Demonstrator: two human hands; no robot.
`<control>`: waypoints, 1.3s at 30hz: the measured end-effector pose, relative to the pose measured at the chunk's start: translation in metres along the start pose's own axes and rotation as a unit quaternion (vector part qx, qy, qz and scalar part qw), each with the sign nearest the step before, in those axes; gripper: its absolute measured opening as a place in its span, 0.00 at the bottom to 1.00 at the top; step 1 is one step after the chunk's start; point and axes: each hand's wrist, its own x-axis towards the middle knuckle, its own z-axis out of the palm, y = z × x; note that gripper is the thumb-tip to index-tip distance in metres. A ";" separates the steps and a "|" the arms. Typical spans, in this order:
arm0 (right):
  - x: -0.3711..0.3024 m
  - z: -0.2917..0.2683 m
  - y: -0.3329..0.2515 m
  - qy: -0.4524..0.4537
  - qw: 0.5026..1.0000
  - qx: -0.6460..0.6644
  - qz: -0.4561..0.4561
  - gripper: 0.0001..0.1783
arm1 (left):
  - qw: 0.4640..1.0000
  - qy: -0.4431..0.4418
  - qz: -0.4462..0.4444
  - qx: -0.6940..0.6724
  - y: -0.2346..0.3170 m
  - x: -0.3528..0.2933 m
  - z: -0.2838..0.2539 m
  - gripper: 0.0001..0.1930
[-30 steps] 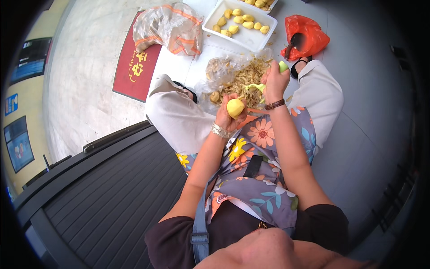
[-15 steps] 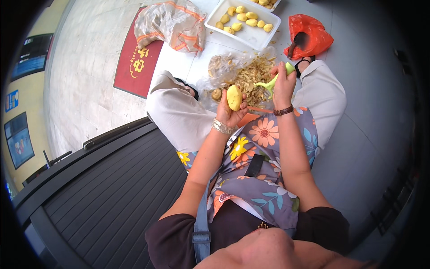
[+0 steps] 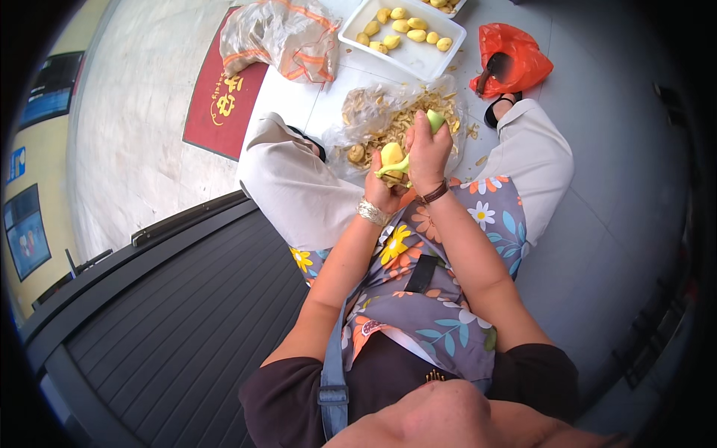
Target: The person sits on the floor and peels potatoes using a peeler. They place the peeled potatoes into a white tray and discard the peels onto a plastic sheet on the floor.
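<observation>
My left hand (image 3: pixel 382 193) is closed round a yellow potato (image 3: pixel 391 154) over my lap. My right hand (image 3: pixel 429 153) grips a light green peeler (image 3: pixel 435 119), whose head lies across the near part of the potato. Part of the potato is hidden behind the peeler and my fingers. Just beyond both hands, a clear plastic bag (image 3: pixel 364 104) lies spread on the floor under a heap of potato peelings (image 3: pixel 396 127). One brownish potato (image 3: pixel 356 154) rests at the left side of that bag.
A white tub (image 3: pixel 431 69) with several peeled potatoes stands beyond the bag, another container partly seen behind it. To its left lies a clear sack (image 3: pixel 280 37) with orange stripes on a red mat (image 3: pixel 209 119). A red plastic bag (image 3: pixel 526 63) holding something dark lies right.
My right hand has moved left and slightly down, bringing the peeler from beside the potato onto it. My left hand still holds the potato in nearly the same place.
</observation>
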 end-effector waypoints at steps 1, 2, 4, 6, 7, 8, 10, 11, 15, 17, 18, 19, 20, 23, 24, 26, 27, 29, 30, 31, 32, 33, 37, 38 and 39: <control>0.001 -0.001 0.003 0.004 1.000 -0.012 -0.007 0.11 | 1.000 -0.018 0.007 0.003 0.000 0.001 -0.006 0.23; 0.002 -0.002 0.005 0.009 1.000 -0.025 -0.014 0.11 | 0.999 -0.035 0.014 0.006 0.000 0.002 -0.011 0.23; 0.007 -0.003 0.004 0.008 1.000 -0.024 -0.014 0.11 | 0.998 -0.057 0.021 0.008 0.001 0.002 -0.011 0.23; 0.014 -0.007 0.002 -0.002 1.000 0.003 0.001 0.12 | 0.997 -0.068 0.021 0.007 0.001 0.001 -0.008 0.23; 0.013 -0.007 0.002 0.006 1.000 -0.016 -0.010 0.12 | 0.997 -0.073 0.021 0.006 0.002 0.000 -0.006 0.23; 0.011 -0.007 0.002 0.013 0.999 -0.034 -0.021 0.13 | 0.997 -0.077 0.017 0.005 0.002 0.000 -0.006 0.23; 0.009 -0.005 0.000 0.026 0.996 -0.067 -0.051 0.13 | 0.996 -0.087 0.011 0.002 0.004 -0.001 -0.005 0.22; 0.009 -0.005 -0.002 0.031 0.994 -0.081 -0.070 0.13 | 0.995 -0.097 0.003 -0.008 0.004 0.000 -0.005 0.23; 0.012 -0.005 0.003 0.045 0.973 -0.150 -0.171 0.15 | 0.990 -0.137 -0.028 -0.030 0.007 0.003 -0.004 0.23; 0.010 -0.005 0.000 0.023 0.972 -0.148 -0.182 0.15 | 0.987 -0.148 -0.048 -0.036 0.009 0.001 -0.002 0.23; 0.008 -0.005 -0.002 0.013 0.971 -0.148 -0.187 0.16 | 0.986 -0.149 -0.064 -0.039 0.012 -0.003 0.003 0.23; 0.008 -0.005 -0.002 0.005 0.969 -0.152 -0.196 0.15 | 0.985 -0.149 -0.079 -0.041 0.013 -0.005 0.006 0.23; 0.008 -0.005 -0.003 -0.003 0.967 -0.156 -0.204 0.15 | 0.984 -0.155 -0.074 -0.045 0.012 -0.004 0.006 0.23; 0.008 -0.004 -0.007 0.004 0.980 -0.110 -0.168 0.13 | 0.983 -0.170 -0.046 -0.056 0.010 -0.003 0.001 0.23; 0.008 -0.005 -0.009 0.011 0.986 -0.085 -0.146 0.12 | 0.982 -0.174 -0.033 -0.061 0.008 -0.002 -0.001 0.23; 0.017 -0.004 -0.015 0.053 0.983 -0.044 -0.168 0.12 | 0.980 -0.190 -0.023 -0.062 0.007 0.000 -0.004 0.24; 0.025 -0.006 -0.019 0.076 0.981 -0.025 -0.178 0.11 | 0.977 -0.202 -0.029 -0.058 0.005 0.000 -0.006 0.25; 0.042 -0.011 -0.031 0.090 0.981 -0.005 -0.173 0.13 | 0.974 -0.208 -0.047 -0.071 0.007 0.002 -0.005 0.26; 0.045 -0.013 -0.037 0.076 0.987 0.036 -0.137 0.13 | 0.974 -0.200 -0.060 -0.091 0.006 0.001 -0.005 0.27; 0.046 -0.015 -0.039 0.062 0.990 0.077 -0.100 0.13 | 0.972 -0.193 -0.072 -0.110 0.006 0.000 -0.004 0.27; 0.038 -0.014 -0.038 0.029 0.993 0.106 -0.051 0.13 | 0.968 -0.205 -0.081 -0.121 0.006 0.003 -0.008 0.26; 0.031 -0.012 -0.033 0.014 0.994 0.102 -0.019 0.13 | 0.969 -0.200 -0.077 -0.121 0.008 0.003 -0.008 0.26; 0.018 -0.009 -0.019 0.015 0.999 0.020 -0.037 0.11 | 0.966 -0.219 -0.065 -0.122 0.005 0.005 -0.016 0.24; 0.020 -0.009 -0.013 0.025 0.998 0.007 -0.050 0.11 | 0.962 -0.235 -0.064 -0.122 0.004 0.006 -0.019 0.24; 0.031 -0.015 -0.006 0.065 0.991 -0.057 -0.104 0.11 | 0.970 -0.216 -0.055 -0.098 0.003 0.006 -0.019 0.23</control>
